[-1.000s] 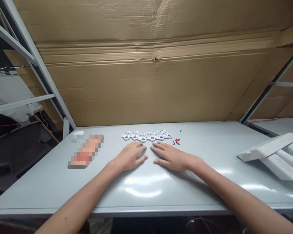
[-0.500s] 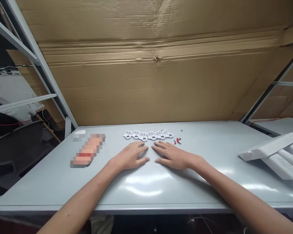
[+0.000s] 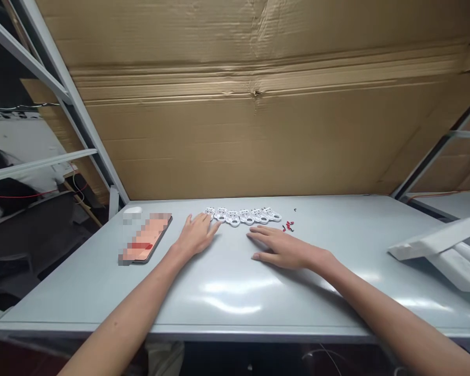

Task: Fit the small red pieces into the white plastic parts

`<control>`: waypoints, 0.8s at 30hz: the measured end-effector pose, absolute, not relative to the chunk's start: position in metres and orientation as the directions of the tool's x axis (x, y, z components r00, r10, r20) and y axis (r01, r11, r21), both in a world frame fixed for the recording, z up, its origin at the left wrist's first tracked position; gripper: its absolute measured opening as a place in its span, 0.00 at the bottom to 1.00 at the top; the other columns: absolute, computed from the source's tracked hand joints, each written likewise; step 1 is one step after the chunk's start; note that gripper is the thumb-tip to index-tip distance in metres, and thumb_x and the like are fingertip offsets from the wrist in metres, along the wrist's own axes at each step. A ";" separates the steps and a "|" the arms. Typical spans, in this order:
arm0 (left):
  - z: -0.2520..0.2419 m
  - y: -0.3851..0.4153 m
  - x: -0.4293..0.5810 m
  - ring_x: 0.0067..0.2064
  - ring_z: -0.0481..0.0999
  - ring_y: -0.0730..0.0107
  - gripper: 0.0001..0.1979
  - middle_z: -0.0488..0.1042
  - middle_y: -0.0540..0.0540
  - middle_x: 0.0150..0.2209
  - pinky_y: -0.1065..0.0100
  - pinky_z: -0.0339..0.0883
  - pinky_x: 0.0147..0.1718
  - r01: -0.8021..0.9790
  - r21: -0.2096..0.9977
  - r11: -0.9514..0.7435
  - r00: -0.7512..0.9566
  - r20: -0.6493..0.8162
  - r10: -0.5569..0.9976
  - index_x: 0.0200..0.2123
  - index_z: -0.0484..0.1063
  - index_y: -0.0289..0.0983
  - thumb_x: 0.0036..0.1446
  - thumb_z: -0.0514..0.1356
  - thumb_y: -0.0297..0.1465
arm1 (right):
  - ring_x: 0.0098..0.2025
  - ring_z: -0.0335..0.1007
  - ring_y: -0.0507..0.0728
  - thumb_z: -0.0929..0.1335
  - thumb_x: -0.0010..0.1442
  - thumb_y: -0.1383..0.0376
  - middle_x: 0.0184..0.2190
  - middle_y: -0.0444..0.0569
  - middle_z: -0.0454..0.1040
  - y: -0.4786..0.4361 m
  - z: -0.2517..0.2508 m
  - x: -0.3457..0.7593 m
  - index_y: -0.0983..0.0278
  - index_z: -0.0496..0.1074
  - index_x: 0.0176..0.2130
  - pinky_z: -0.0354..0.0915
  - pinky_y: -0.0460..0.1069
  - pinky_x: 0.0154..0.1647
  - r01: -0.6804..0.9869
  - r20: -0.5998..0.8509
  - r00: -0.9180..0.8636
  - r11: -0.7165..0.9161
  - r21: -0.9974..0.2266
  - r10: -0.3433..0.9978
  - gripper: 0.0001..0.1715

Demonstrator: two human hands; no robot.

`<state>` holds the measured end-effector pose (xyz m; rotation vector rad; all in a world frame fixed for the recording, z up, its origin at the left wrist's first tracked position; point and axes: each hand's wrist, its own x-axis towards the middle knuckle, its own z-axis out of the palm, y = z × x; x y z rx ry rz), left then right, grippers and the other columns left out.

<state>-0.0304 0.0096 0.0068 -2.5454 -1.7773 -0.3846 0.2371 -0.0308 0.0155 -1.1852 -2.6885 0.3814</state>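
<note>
Upper middle of the table, six flat white plastic pieces [image 3: 233, 217], each pierced with holes, lie side by side in a tight row on a pale grey work table [image 3: 348, 224]. Left hand [image 3: 196, 235] sits at the row's left end, palm down, fingers [image 3: 203, 222] spread apart, tips on or right against the leftmost piece, not gripping it. Right hand [image 3: 282, 249] lies flat just below the row's right half, fingers [image 3: 258, 236] extended and slightly apart, resting on the table top, near the pieces but not touching them, holding nothing.

Just right of the row, a few small red bits [image 3: 288, 226]; a tiny dark speck [image 3: 295, 210] lies beyond them. Left of the left hand, a flat dark-edged device [image 3: 144, 238], its face pixelated, lies at an angle, with a white oval object [image 3: 132, 210] just past it. At far right, long white boxes [image 3: 442, 250] lie stacked and tilted. A large cardboard sheet [image 3: 254, 130] fills the view behind the table, a grey metal shelf frame [image 3: 50, 78] at upper left.
</note>
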 end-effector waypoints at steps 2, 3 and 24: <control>0.011 0.006 -0.029 0.54 0.72 0.55 0.19 0.76 0.40 0.48 0.43 0.48 0.62 0.937 0.104 -0.332 0.307 0.202 0.930 0.40 0.70 0.39 0.70 0.43 0.41 | 0.58 0.66 0.66 0.61 0.66 0.50 0.58 0.57 0.69 -0.027 0.019 0.241 0.61 0.70 0.57 0.64 0.60 0.56 0.685 0.127 -0.653 0.654 -0.320 0.746 0.28; 0.014 0.004 -0.028 0.51 0.74 0.55 0.19 0.77 0.40 0.45 0.44 0.49 0.62 0.943 0.092 -0.319 0.296 0.204 0.933 0.37 0.70 0.39 0.69 0.44 0.41 | 0.56 0.68 0.65 0.60 0.67 0.52 0.57 0.56 0.70 -0.024 0.020 0.245 0.61 0.71 0.54 0.65 0.59 0.55 0.684 0.173 -0.633 0.650 -0.329 0.754 0.24; 0.019 0.003 -0.043 0.53 0.72 0.51 0.11 0.72 0.38 0.50 0.55 0.64 0.49 0.919 0.165 -0.359 0.349 0.083 0.933 0.45 0.65 0.38 0.64 0.51 0.36 | 0.40 0.71 0.61 0.65 0.59 0.63 0.41 0.56 0.72 0.004 0.009 0.286 0.63 0.76 0.31 0.65 0.53 0.39 0.925 0.142 -0.184 0.220 -0.309 0.973 0.11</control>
